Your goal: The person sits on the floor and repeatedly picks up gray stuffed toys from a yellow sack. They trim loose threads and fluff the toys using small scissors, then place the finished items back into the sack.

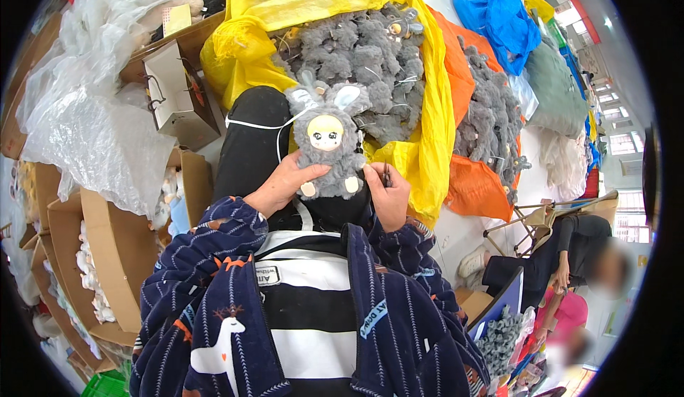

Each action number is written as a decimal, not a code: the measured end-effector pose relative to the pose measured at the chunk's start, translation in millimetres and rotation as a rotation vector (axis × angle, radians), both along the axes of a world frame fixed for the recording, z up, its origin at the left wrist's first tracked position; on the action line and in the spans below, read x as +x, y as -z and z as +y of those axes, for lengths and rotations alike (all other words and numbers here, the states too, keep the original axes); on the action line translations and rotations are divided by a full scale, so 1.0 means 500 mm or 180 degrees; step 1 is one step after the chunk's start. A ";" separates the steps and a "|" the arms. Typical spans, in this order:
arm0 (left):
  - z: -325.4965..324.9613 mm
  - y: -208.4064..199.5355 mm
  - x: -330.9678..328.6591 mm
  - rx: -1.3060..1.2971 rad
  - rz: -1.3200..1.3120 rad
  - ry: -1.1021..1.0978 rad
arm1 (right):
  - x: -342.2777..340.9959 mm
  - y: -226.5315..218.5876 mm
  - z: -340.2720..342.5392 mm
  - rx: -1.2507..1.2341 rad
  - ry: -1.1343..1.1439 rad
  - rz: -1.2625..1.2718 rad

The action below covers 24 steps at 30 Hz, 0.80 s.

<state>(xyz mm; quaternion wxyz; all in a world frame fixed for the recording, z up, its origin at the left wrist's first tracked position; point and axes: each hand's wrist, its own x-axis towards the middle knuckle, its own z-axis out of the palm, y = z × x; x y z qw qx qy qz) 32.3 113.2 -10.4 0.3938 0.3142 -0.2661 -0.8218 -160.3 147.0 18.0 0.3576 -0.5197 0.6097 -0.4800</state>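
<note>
A grey furry plush doll (333, 156) with bunny ears, a yellow-fringed face and cream feet rests upright over my lap, its face toward me. My left hand (285, 185) is closed on its lower left side, thumb across the front below the face. At the doll's lower right edge, my right hand (388, 194) pinches with thumb and forefinger. A small dark tool (387, 174), perhaps thread snips, sits in the right fingers; its full shape is hidden. A white strap (260, 124) runs over my dark-trousered knee beside the doll.
Ahead lies a yellow sack (438, 105) full of grey plush dolls (342, 55). To its right is an orange sack (474, 190) with more. Cardboard boxes (110, 261), a paper bag (182, 105) and clear plastic (85, 105) crowd the left. Two people sit at right near a folding chair (527, 229).
</note>
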 end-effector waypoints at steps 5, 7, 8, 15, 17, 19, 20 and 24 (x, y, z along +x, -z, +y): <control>0.001 0.004 -0.001 -0.0014 -0.0111 0.0019 | -0.003 -0.006 0.011 0.0351 -0.0103 -0.0448; 0.002 0.006 -0.002 0.0004 -0.0124 0.0050 | -0.005 -0.016 0.009 0.0473 -0.0113 -0.0796; 0.002 0.010 -0.002 0.0018 -0.0119 0.0073 | -0.006 -0.019 0.009 0.0534 -0.0117 -0.0969; 0.003 0.010 0.001 0.0540 0.0388 0.0158 | -0.012 -0.016 0.014 -0.0256 -0.0653 0.0582; 0.004 0.009 0.005 0.0649 0.0509 0.0143 | -0.008 -0.028 0.014 -0.0338 -0.0686 0.0771; 0.005 0.006 0.005 0.0759 0.0668 0.0177 | -0.015 -0.015 0.015 -0.0231 -0.0561 0.0574; 0.006 0.001 0.007 0.0814 0.0762 0.0199 | -0.018 -0.011 0.015 -0.0178 -0.0500 0.0475; 0.003 0.009 0.016 0.0917 0.1140 0.0300 | -0.014 -0.031 0.016 0.0124 -0.0591 -0.0654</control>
